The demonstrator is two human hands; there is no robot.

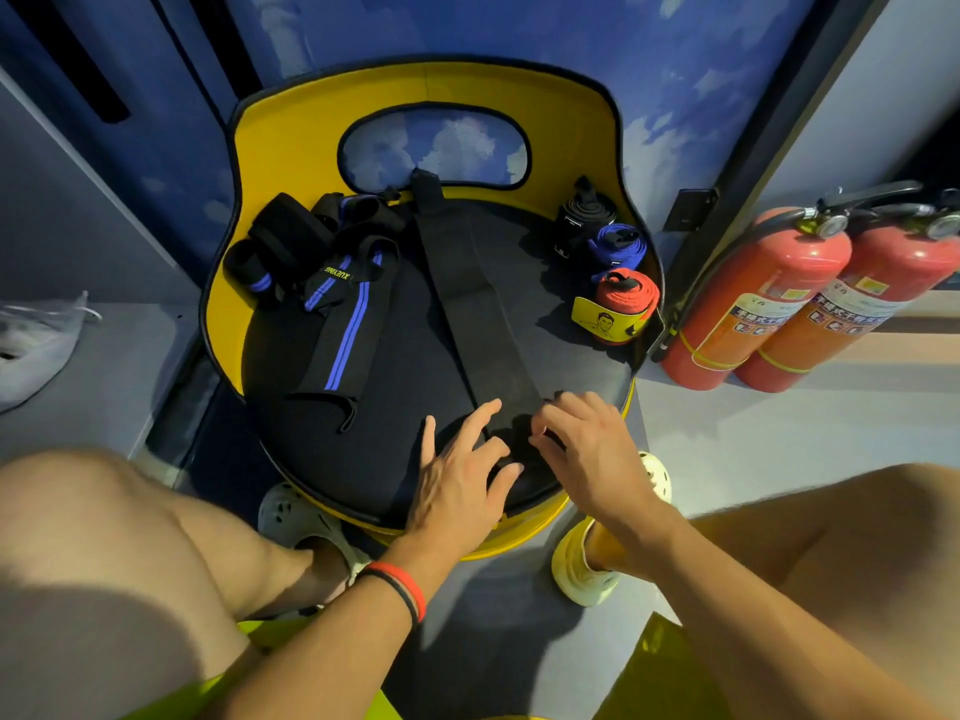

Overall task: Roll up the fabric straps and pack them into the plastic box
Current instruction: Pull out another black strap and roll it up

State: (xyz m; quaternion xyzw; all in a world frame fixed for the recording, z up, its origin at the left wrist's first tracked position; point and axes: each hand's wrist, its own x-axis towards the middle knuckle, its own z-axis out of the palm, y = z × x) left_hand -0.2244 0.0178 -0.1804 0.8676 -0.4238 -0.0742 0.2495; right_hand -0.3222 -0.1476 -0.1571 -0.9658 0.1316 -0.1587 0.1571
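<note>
Red fire extinguishers stand beside the yellow chair bearing rolled straps.

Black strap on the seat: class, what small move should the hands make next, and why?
Probably roll the near end one turn forward. The black strap lies flat and unrolled across the seat, the left hand rests at its near end and the right hand curls its fingers on that end.
</note>
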